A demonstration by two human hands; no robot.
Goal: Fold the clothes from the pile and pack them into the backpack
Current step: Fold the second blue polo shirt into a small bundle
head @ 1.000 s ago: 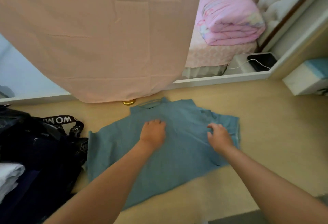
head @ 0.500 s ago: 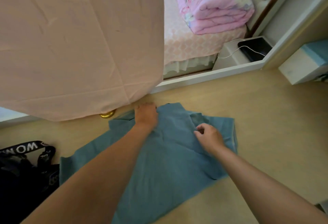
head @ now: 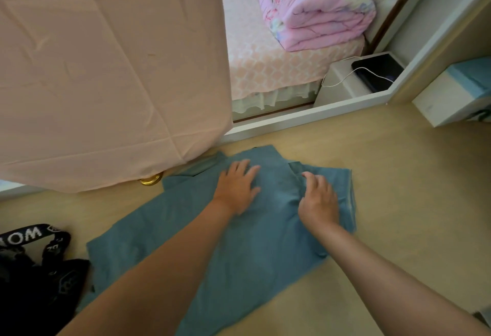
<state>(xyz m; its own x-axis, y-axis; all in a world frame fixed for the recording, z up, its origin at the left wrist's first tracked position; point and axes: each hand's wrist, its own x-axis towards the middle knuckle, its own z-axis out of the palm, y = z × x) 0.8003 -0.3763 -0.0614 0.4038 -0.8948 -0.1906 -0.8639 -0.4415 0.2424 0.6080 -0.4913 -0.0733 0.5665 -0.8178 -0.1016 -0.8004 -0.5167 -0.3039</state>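
A teal-blue shirt [head: 255, 250] lies spread on the pale floor, its right side folded over. My left hand [head: 237, 185] lies flat on its upper middle with fingers spread. My right hand [head: 318, 200] rests on the folded right part, fingers bent down into the cloth near the fold; whether it pinches the fabric is unclear. A black backpack [head: 34, 280] with a lettered strap sits at the lower left, partly cut off by the frame edge.
A pink hanging cloth [head: 106, 69] fills the upper left, with a gold knob [head: 151, 179] below it. A bed with a folded pink quilt [head: 316, 8] lies behind a white sill. A white box [head: 457, 91] stands at the right.
My left hand has come back from the collar edge to the upper middle of the shirt and flattened out. The right hand shifted slightly on the fold. The view moved right.
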